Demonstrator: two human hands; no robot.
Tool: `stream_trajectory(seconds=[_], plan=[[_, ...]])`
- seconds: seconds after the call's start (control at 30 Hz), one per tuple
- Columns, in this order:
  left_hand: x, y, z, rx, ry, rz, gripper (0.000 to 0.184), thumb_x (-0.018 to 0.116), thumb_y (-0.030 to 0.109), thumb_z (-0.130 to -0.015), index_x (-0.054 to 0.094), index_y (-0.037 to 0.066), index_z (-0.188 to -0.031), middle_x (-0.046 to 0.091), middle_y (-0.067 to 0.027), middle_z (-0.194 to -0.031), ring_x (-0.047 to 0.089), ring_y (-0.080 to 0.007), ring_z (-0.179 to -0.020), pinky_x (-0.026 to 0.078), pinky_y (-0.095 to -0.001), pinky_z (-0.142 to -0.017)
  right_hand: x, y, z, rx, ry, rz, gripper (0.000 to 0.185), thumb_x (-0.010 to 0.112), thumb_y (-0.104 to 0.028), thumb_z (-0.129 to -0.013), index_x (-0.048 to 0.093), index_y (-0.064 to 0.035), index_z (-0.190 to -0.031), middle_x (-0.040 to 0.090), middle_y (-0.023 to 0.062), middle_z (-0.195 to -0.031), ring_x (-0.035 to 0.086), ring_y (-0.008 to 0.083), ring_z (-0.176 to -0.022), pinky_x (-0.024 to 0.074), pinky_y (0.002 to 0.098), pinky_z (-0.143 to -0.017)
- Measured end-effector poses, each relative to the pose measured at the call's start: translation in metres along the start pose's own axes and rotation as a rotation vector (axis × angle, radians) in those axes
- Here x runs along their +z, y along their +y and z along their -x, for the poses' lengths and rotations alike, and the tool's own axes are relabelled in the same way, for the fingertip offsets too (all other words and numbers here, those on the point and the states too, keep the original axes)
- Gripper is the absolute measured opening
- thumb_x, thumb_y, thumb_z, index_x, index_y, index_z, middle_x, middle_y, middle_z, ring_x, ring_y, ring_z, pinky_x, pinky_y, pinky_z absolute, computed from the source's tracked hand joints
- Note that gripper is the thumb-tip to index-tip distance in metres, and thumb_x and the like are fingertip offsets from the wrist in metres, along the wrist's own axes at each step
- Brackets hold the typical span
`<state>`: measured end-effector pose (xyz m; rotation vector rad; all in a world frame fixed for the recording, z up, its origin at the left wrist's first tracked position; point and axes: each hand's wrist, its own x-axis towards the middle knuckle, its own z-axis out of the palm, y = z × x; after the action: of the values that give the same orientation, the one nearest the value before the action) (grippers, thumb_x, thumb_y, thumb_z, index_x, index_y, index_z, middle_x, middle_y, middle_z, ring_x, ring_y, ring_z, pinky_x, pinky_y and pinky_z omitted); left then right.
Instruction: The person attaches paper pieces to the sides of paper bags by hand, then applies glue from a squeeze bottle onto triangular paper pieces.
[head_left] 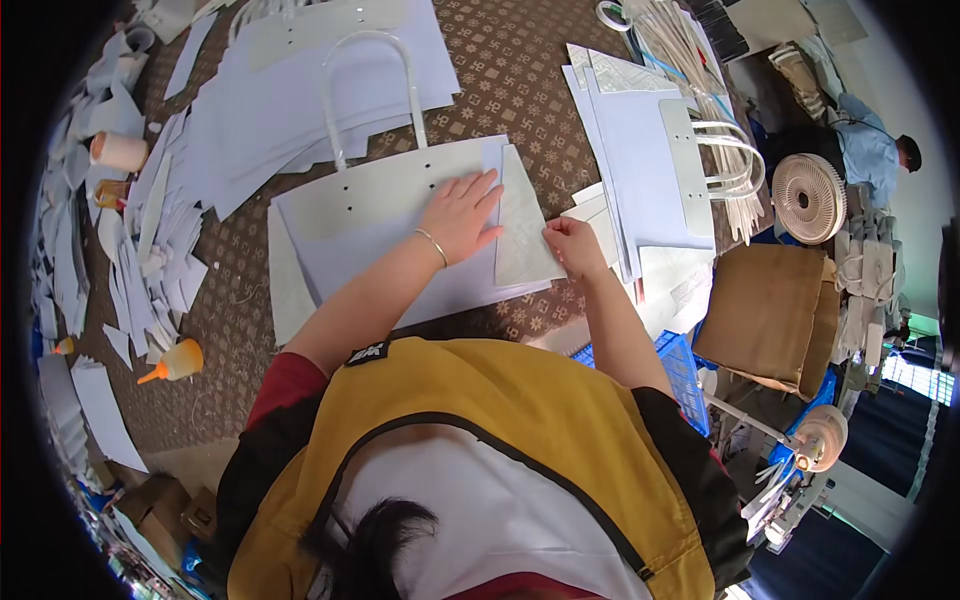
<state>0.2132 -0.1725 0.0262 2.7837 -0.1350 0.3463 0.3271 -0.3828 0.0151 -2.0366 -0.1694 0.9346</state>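
One bag panel (330,262) lies on the worktop (510,90) directly in front of the person, fitted with one looped handle (412,90) and marked with four dark dots. The left hand (460,217) is open, palm down, pressing on the panel. The right hand (575,248) is closed, fingertips pinching the outer edge of one side piece (523,225). Containers: one squeeze bottle (182,360), orange-nozzled, lies at left; one blue crate (686,382) and one cardboard box (765,315) stand at right, contents not visible.
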Motion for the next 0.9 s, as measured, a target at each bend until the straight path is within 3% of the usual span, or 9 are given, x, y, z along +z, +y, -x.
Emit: stream_trajectory(seconds=[0.17, 0.43, 0.53, 0.7, 0.9], plan=[[0.019, -0.012, -0.037, 0.012, -0.076, -0.027, 0.058, 0.059, 0.037, -0.081, 0.045, 0.005, -0.127, 0.038, -0.0114, -0.138, 0.037, -0.027, -0.123, 0.031, -0.04, -0.1, -0.005, 0.008, -0.017, -0.06, -0.012, 0.073, 0.013, 0.062, -0.01, -0.082, 0.062, 0.0004, -0.089, 0.06, -0.0002, -0.072, 0.051, 0.0051, -0.064, 0.0405, 0.0198, -0.057], [0.03, -0.016, -0.047, -0.017, -0.18, -0.051, 0.063, 0.057, 0.043, -0.081, 0.043, 0.004, -0.129, 0.036, -0.0096, -0.14, 0.034, -0.0237, -0.124, 0.029, -0.0392, -0.099, -0.003, 0.018, -0.016, -0.017, 0.028, -0.152, 0.013, 0.063, -0.009, -0.08, 0.064, 0.001, -0.088, 0.063, 0.0031, -0.073, 0.056, 0.0076, -0.066, 0.0443, 0.0229, -0.06], [0.031, -0.017, -0.048, -0.017, -0.171, -0.056, 0.062, 0.057, 0.044, -0.082, 0.043, 0.008, -0.13, 0.035, -0.0101, -0.141, 0.034, -0.024, -0.124, 0.029, -0.0395, -0.099, -0.004, 0.005, -0.009, 0.011, 0.025, -0.161, 0.01, 0.061, -0.005, -0.083, 0.062, 0.0004, -0.091, 0.06, -0.0004, -0.074, 0.052, 0.0045, -0.065, 0.0413, 0.0188, -0.059], [0.031, -0.018, -0.05, -0.06, -0.198, -0.038, 0.061, 0.053, 0.046, -0.083, 0.043, 0.012, -0.132, 0.032, -0.0099, -0.143, 0.031, -0.0229, -0.126, 0.025, -0.038, -0.101, -0.002, 0.003, -0.007, 0.029, 0.036, -0.217, 0.011, 0.061, -0.005, -0.083, 0.061, 0.0004, -0.092, 0.06, -0.0011, -0.073, 0.052, 0.0045, -0.065, 0.0412, 0.0188, -0.059], [0.035, -0.018, -0.051, -0.069, -0.171, -0.032, 0.062, 0.058, 0.046, -0.08, 0.044, 0.015, -0.132, 0.031, -0.0114, -0.143, 0.034, -0.0259, -0.125, 0.028, -0.0404, -0.1, 0.0, 0.007, -0.01, -0.033, 0.107, -0.074, 0.012, 0.063, -0.006, -0.082, 0.061, -0.0001, -0.092, 0.06, -0.0008, -0.072, 0.052, 0.0051, -0.063, 0.0416, 0.0197, -0.058]])
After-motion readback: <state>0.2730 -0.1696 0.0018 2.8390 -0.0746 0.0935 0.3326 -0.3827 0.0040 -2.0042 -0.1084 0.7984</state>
